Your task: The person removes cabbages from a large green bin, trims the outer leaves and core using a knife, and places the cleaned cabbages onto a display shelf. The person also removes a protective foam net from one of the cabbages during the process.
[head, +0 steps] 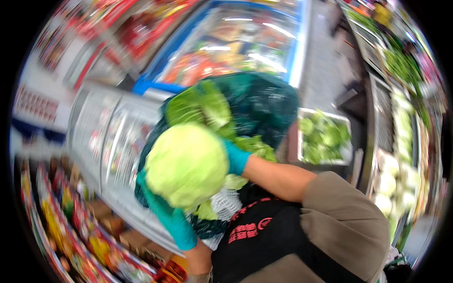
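Observation:
A large pale green cabbage [186,166] is held between my two hands, over a dark green plastic bag [263,102]. My left hand [170,215], in a turquoise glove, lies along the cabbage's lower left side; its fingers are blurred. My right hand [235,157], gloved alike, is at the cabbage's right side, with its fingertips hidden behind it. Loose green outer leaves [201,106] lie on the bag above the cabbage. More leaves [256,146] show beside my right wrist, and a white foam net [226,203] is below the cabbage, near my black apron.
A blue-rimmed freezer [295,53] with packaged goods stands beyond the bag. At left is a glass-topped freezer [113,141], with shelves of packets [81,226] below it. To the right are a white crate of leaves [324,138] and a vegetable display [396,177].

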`<state>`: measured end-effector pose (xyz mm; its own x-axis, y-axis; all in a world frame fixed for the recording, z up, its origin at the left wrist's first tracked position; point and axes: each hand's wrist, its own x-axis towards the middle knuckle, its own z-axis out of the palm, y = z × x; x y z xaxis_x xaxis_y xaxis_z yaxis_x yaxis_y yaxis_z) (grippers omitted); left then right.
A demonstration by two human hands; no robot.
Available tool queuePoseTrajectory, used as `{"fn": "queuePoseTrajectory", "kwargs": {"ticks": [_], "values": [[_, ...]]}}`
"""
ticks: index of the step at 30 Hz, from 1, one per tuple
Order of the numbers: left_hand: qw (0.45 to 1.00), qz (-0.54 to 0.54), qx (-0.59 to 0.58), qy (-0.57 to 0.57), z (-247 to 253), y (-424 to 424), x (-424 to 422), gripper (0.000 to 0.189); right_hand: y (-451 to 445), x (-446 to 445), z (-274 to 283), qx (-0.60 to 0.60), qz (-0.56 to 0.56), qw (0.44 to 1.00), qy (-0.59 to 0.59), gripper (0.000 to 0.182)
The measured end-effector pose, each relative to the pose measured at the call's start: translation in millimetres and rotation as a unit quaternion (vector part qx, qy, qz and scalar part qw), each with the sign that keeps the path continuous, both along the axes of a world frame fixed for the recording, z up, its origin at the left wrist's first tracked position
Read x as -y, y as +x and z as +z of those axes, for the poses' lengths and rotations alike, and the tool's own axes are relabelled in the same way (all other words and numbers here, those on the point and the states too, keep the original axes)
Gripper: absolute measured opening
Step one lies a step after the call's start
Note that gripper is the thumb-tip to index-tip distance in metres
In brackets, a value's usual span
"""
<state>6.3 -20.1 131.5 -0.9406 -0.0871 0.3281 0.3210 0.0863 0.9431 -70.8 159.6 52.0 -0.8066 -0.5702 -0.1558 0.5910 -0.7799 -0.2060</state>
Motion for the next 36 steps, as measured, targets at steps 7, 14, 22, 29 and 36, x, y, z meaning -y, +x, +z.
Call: {"fn": "queuePoseTrajectory", "kwargs": {"ticks": [7,14,22,29,36], "values": [[0.943,0.092,0.183,0.261,-13.7,-11.7,-3.8,0.063,25.0,-17.8,29.1,-0.004,-0.083,0.995,0.061,0.049],[0.947,-0.201,0.143,0.204,-36.0,-64.0,-51.3,0.071,73.3,-92.9,73.3,-0.040,-0.239,0.967,0.081,0.046],[0.877,-0.394,0.183,0.208,-33.1,-10.5,-196.3,0.071,186.2,-172.5,87.2,-0.064,-0.386,0.916,0.089,0.045],[0.816,-0.497,0.209,0.208,-36.4,105.7,-290.1,0.072,307.2,-213.8,82.4,-0.039,-0.538,0.838,0.076,0.045],[0.778,-0.548,0.229,0.205,-27.5,191.5,-331.3,0.073,432.4,-248.2,107.8,0.059,-0.567,0.748,0.339,0.076]]}}
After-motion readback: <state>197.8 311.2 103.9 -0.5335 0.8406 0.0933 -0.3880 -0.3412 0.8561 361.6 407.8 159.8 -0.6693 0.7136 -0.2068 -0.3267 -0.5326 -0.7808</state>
